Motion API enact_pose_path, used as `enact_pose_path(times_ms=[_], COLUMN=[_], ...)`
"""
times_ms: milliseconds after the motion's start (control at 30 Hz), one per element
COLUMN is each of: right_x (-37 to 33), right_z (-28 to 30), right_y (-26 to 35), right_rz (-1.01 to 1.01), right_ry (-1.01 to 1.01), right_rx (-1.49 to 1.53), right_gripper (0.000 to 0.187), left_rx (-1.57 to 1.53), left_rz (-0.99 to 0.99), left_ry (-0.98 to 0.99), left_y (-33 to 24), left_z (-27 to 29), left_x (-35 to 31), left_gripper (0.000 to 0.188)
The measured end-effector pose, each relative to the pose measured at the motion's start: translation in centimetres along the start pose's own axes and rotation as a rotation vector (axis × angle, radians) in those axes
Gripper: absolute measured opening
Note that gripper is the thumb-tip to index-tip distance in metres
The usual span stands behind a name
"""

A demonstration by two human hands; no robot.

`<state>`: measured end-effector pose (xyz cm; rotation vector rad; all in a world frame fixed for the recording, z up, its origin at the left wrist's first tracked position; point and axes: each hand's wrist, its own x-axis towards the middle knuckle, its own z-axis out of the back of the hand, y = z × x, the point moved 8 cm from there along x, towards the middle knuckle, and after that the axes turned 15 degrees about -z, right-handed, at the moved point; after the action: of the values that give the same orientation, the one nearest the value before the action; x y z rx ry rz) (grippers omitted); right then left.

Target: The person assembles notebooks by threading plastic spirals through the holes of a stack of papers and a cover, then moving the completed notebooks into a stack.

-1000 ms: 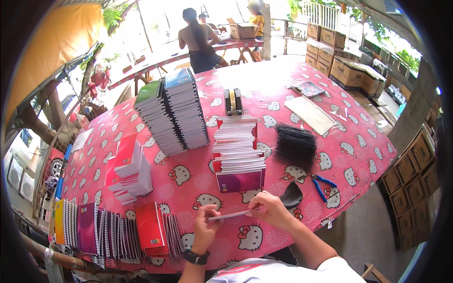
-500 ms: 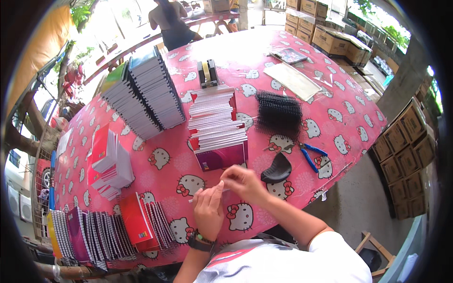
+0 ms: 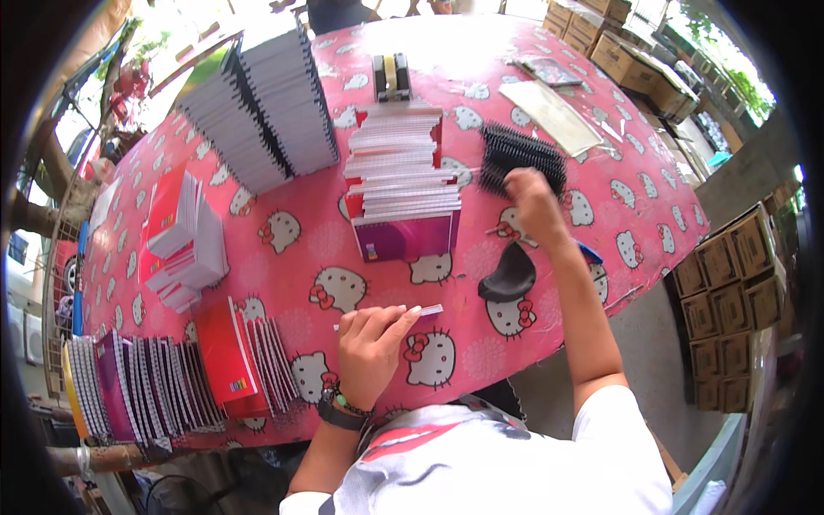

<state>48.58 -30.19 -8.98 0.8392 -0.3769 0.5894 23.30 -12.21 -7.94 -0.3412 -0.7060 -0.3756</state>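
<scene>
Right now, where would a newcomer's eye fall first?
Probably the pink cat-print tablecloth filling the middle, then two tall stacks of spiral-bound notebooks at its far left. Next come the right hand at the black binding coils, right of centre, and the left hand gripping a thin booklet toward the near edge.

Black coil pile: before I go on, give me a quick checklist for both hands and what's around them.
1. Left hand has hold of the thin booklet: ok, its end sticks out past the fingers.
2. Right hand is at the black coil pile: ok, it overlaps the pile's near edge in view.
3. Right hand has a coil gripped: cannot tell, the hand is blurred.
4. Blue-handled pliers in full view: not ok, the right forearm partly covers them.
5. Purple-fronted booklet row apart from both hands: ok.
</scene>
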Motion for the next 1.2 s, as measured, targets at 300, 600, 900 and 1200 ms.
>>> enact_pose_path(times_ms=[300, 600, 900, 1200], right_x=[-6.8, -9.8, -9.9, -10.0], right_z=[-1.3, -1.8, -2.2, -1.7], right_y=[12.4, 10.9, 11.5, 12.2], right_rz=[-0.15, -0.229, -0.083, 0.003], right_ry=[0.632, 0.71, 0.587, 0.583], right_rx=[0.291, 0.396, 0.309, 0.329], right_gripper=[0.027, 0.027, 0.03, 0.029], left_rx=[-0.021, -0.086, -0.123, -0.145], left_rz=[0.093, 0.036, 0.074, 0.08], left_ry=[-0.045, -0.019, -0.018, 0.006], left_y=[0.3, 0.1, 0.5, 0.4], left_z=[0.4, 0.4, 0.3, 0.2], left_x=[-0.3, 0.3, 0.4, 0.4], left_gripper=[0.022, 0.019, 0.016, 0.016])
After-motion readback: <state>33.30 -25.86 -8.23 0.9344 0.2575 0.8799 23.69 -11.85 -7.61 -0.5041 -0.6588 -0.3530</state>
